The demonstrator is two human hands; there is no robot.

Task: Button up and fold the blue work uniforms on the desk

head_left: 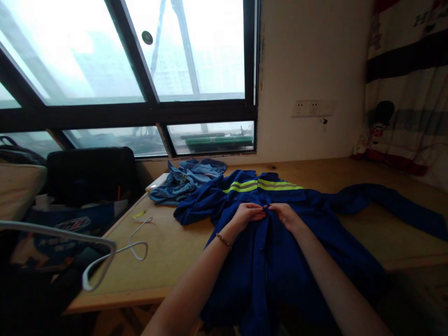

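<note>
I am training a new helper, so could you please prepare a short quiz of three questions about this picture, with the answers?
1. Where do the left hand and right hand hold the blue jacket?
a) collar
b) front opening
c) cuff

2. True or false: the bracelet is nearer the left hand than the right hand.

3. Fill in: the chest stripes are ____ with a greyish middle band.

Key: 1. b; 2. true; 3. yellow-green

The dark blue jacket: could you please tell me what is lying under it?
The jacket lies on the table, whose top shows on both sides of it. The part directly beneath is covered, so I cannot tell whether anything else is there.
</note>
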